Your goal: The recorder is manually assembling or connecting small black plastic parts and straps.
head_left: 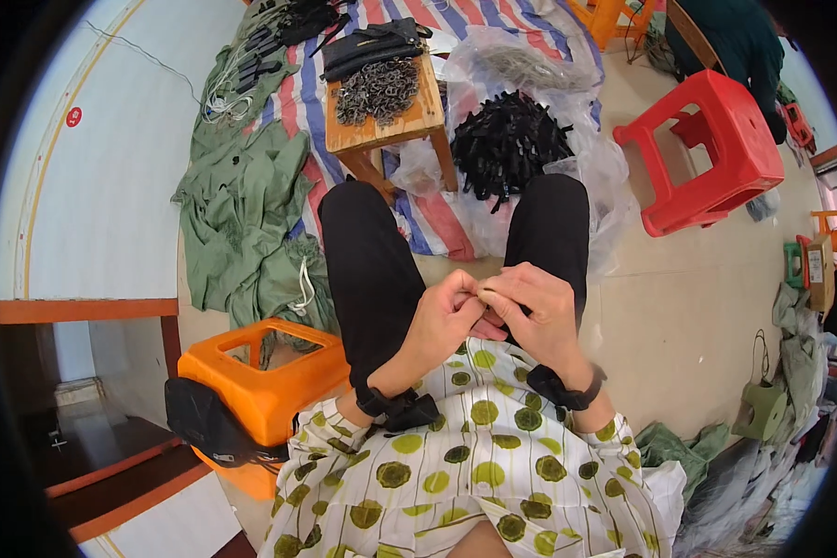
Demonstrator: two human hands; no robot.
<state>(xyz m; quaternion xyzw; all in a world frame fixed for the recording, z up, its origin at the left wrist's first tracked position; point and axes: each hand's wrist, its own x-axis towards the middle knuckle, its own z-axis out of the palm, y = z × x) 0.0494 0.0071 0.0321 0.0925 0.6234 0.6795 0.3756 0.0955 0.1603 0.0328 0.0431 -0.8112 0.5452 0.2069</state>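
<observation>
Above my lap, my left hand [445, 314] and my right hand [538, 312] meet with thumbs and fingertips pinched together. Whatever they pinch, if anything, is too small or hidden to make out. Beyond my knees stands a small wooden stool [372, 137] bearing a heap of dark metal buckles or rings [377, 91]. Behind the heap, a folded black cloth pouch [372, 46] lies on the same stool. To the right of it, a pile of short black straps [510, 144] rests on clear plastic sheeting [597, 200]. Neither hand touches these things.
An orange plastic stool [260, 372] with a black bag [209, 423] stands at my left. Green cloth [242, 214] and a striped tarp [442, 228] cover floor ahead. A red stool [707, 153] lies tipped at the right, near a person in dark clothes [739, 51].
</observation>
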